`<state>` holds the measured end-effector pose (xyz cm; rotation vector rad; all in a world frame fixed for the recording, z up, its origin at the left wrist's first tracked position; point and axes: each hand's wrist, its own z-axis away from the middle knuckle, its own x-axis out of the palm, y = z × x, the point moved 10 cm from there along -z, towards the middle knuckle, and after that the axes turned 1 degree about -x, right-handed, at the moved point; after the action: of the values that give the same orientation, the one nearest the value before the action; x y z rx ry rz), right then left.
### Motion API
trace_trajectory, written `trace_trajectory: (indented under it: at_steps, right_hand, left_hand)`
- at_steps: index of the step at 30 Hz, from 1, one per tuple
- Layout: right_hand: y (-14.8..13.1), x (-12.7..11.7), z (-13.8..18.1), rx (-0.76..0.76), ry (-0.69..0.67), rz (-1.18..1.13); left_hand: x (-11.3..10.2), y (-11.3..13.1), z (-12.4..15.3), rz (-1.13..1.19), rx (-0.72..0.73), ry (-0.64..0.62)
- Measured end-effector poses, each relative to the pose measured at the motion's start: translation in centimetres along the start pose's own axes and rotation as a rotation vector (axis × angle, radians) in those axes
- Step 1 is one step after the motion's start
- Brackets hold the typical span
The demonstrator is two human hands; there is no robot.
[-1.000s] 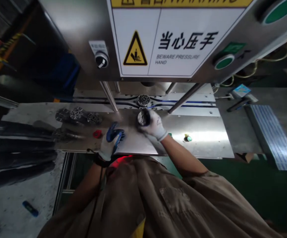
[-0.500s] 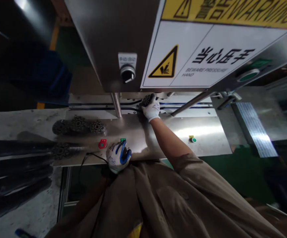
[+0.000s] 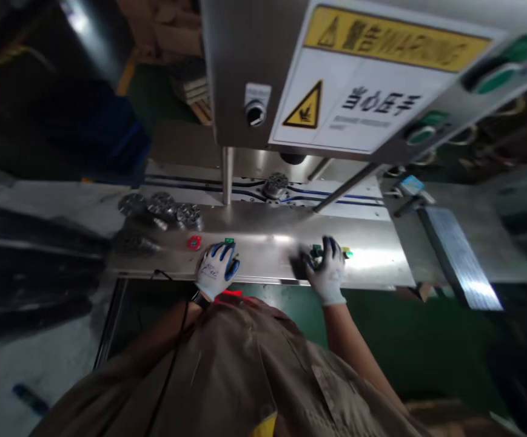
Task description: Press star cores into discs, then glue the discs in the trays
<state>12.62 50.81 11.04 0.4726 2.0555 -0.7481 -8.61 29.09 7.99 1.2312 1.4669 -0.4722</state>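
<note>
Near the tabletop's (image 3: 263, 227) front edge, my left hand (image 3: 216, 267) and right hand (image 3: 327, 267) have fingers parted, each by a green label (image 3: 229, 241). The metal part (image 3: 275, 185) sits beyond the back edge, between posts (image 3: 227, 176).

Dim workshop light over my metal bench (image 3: 254, 221). White glare washes bench's right half, beyond my right hand (image 3: 327, 270); dark smear at that hand's left, shadow or reflection, cannot tell. Striped metal bar (image 3: 461, 258) shines hardest at near end. Small hot spot, upper left. Motion blur doubles lettering on warning sign (image 3: 336, 79), softens metal discs (image 3: 162, 205), smears black tubes (image 3: 31, 261). Both sides sink into murk. Wide lens stretches my brown shirt (image 3: 240, 364) along bottom edge.
</note>
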Motion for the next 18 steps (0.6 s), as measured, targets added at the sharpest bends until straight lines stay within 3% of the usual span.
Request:
trace_trajectory:
  at_steps: [2,4,10,13,16,18]
  right_hand:
    - [2.8,0.1,3.9,-0.043,-0.062,-0.009]
    - [4.6,0.4,5.1,-0.064,-0.053,-0.036]
    - [5.5,1.3,3.3,-0.005,-0.055,-0.019]
    - [6.0,0.7,3.0,0.064,-0.008,-0.025]
    - [3.9,-0.7,3.0,0.054,0.098,-0.08]
    - [0.2,-0.7,2.7,-0.01,0.1,-0.179]
  left_hand:
    - [0.4,-0.1,0.4,0.0,-0.063,-0.016]
    - [0.9,-0.1,0.4,0.006,-0.086,-0.046]
    - [1.4,-0.1,-0.3,-0.034,-0.092,-0.128]
    - [1.5,0.3,-0.4,-0.036,-0.121,-0.125]
    - [0.5,0.9,0.0,0.032,-0.142,-0.081]
    - [-2.1,0.0,0.8,0.095,-0.17,0.025]
